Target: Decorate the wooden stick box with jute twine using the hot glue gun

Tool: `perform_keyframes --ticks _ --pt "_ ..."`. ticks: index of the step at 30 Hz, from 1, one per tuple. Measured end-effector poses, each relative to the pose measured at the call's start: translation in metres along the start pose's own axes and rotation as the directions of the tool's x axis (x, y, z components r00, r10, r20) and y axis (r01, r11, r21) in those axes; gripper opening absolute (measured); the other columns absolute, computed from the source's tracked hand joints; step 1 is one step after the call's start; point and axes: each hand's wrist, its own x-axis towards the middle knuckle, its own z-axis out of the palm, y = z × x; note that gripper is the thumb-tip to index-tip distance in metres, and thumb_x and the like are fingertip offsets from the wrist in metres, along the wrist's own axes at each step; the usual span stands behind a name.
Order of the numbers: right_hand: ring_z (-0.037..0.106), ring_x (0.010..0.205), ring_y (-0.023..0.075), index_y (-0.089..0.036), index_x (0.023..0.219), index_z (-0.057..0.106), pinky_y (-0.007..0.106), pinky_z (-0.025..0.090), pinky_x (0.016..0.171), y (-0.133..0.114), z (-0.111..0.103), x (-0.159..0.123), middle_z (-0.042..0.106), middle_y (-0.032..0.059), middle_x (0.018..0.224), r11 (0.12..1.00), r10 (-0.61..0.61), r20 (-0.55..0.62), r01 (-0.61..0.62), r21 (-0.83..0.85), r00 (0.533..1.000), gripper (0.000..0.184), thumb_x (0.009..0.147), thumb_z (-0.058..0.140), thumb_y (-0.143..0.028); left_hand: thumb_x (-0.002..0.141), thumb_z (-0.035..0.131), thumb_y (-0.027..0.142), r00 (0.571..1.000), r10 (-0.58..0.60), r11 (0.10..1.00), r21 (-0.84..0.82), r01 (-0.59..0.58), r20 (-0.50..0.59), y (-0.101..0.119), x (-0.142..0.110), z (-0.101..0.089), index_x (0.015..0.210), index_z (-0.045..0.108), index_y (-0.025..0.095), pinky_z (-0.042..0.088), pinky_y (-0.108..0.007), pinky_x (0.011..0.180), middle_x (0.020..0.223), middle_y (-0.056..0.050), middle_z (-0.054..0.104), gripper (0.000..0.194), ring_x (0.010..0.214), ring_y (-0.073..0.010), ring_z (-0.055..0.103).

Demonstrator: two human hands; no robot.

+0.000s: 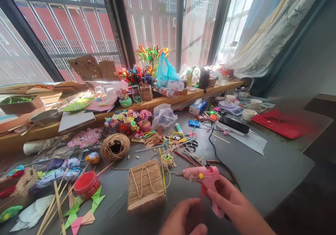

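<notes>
My right hand (233, 203) is wrapped round the handle of a pink hot glue gun (202, 174), whose nozzle points left. Below the gun, at the bottom edge, my left hand (181, 215) is slightly blurred; its thumb and forefinger curve apart with nothing visible between them. Left of the nozzle lies a square block wound with jute twine (145, 180), a wavy cord on its face and a flat wooden strip along its near edge. A length of twine trails from its right side near a small green and cream rolled flower (167, 159).
A ball of jute twine (114, 146) sits behind the block. To the left are a red tub (86, 185), bamboo sticks (56, 201) and folded paper stars. Scissors (193, 145) lie behind the gun, and a black cable (217, 158) runs along the table. A phone (234, 124) rests farther right.
</notes>
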Motion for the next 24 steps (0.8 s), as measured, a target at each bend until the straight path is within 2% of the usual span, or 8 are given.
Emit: perform_keyframes --ticks 3,6,9,11,14,16,18,24 --pt "0.055 0.058 0.0140 -0.023 0.111 0.081 0.026 0.047 0.052 0.009 0.020 0.006 0.075 0.0023 0.082 0.998 -0.007 -0.025 0.008 0.058 1.000 0.054 0.078 0.088 -0.065 0.095 0.063 0.073 0.981 0.019 0.974 -0.220 -0.062 -0.194 0.008 0.027 0.024 0.154 0.058 0.022 0.041 -0.045 0.123 0.152 -0.016 0.064 0.078 0.143 -0.0354 0.057" --pt "0.072 0.077 0.0240 -0.025 0.106 0.082 0.032 0.060 0.067 0.018 0.021 0.013 0.081 0.0054 0.092 0.988 0.015 -0.168 0.011 0.154 0.986 0.052 0.076 0.087 -0.067 0.094 0.067 0.069 0.944 0.004 0.949 -0.297 -0.108 -0.330 0.018 0.053 0.039 0.151 0.061 0.020 0.047 -0.045 0.116 0.146 -0.017 0.068 0.075 0.136 -0.0359 0.062" --pt "0.078 0.099 0.0332 -0.023 0.122 0.078 0.042 0.065 0.081 0.014 -0.003 0.030 0.083 0.0121 0.115 0.980 -0.194 -0.311 0.172 -0.097 0.930 0.056 0.098 0.058 -0.070 0.089 0.073 0.070 0.933 0.001 0.955 -0.277 -0.108 -0.361 0.022 0.066 0.040 0.143 0.066 0.016 0.057 -0.042 0.098 0.119 -0.016 0.077 0.077 0.112 -0.0341 0.071" --pt "0.078 0.102 0.0324 -0.022 0.131 0.072 0.043 0.065 0.081 -0.002 -0.024 0.056 0.080 0.0141 0.125 0.770 -0.493 -0.227 0.299 -0.564 0.840 0.059 0.110 0.034 -0.061 0.086 0.074 0.074 0.929 -0.002 0.959 -0.265 -0.104 -0.371 0.019 0.069 0.036 0.139 0.068 0.015 0.059 -0.039 0.090 0.111 -0.015 0.076 0.079 0.103 -0.0317 0.070" --pt "0.073 0.114 0.0307 -0.024 0.123 0.075 0.045 0.059 0.097 -0.034 -0.043 0.113 0.078 0.0115 0.126 0.542 -0.559 0.007 0.371 -0.754 0.829 0.040 0.109 0.047 -0.050 0.087 0.072 0.075 0.950 0.064 0.969 -0.210 -0.133 -0.307 0.011 0.066 0.030 0.136 0.070 0.017 0.059 -0.035 0.084 0.110 -0.013 0.073 0.076 0.096 -0.0277 0.069" --pt "0.071 0.117 0.0283 -0.022 0.110 0.078 0.047 0.055 0.107 -0.050 -0.043 0.155 0.078 0.0098 0.120 0.368 -0.508 0.223 0.443 -0.817 0.832 0.026 0.107 0.059 -0.041 0.090 0.070 0.073 0.964 0.125 0.972 -0.164 -0.166 -0.236 0.006 0.065 0.027 0.132 0.072 0.017 0.058 -0.033 0.081 0.108 -0.013 0.072 0.069 0.093 -0.0256 0.067" --pt "0.071 0.115 0.0265 -0.020 0.120 0.073 0.050 0.058 0.102 -0.057 -0.036 0.190 0.074 0.0090 0.128 0.202 -0.412 0.386 0.496 -0.845 0.826 0.023 0.105 0.068 -0.037 0.093 0.070 0.069 0.968 0.153 0.971 -0.154 -0.185 -0.201 0.003 0.064 0.025 0.131 0.072 0.017 0.057 -0.032 0.081 0.108 -0.012 0.072 0.065 0.093 -0.0249 0.067" --pt "0.071 0.113 0.0266 -0.020 0.134 0.067 0.048 0.062 0.095 -0.054 -0.020 0.229 0.068 0.0106 0.137 -0.190 -0.198 0.548 0.517 -0.835 0.813 0.033 0.105 0.070 -0.035 0.093 0.069 0.069 0.965 0.194 0.957 -0.182 -0.225 -0.175 -0.002 0.066 0.021 0.129 0.073 0.018 0.055 -0.031 0.081 0.104 -0.011 0.073 0.062 0.094 -0.0253 0.069"
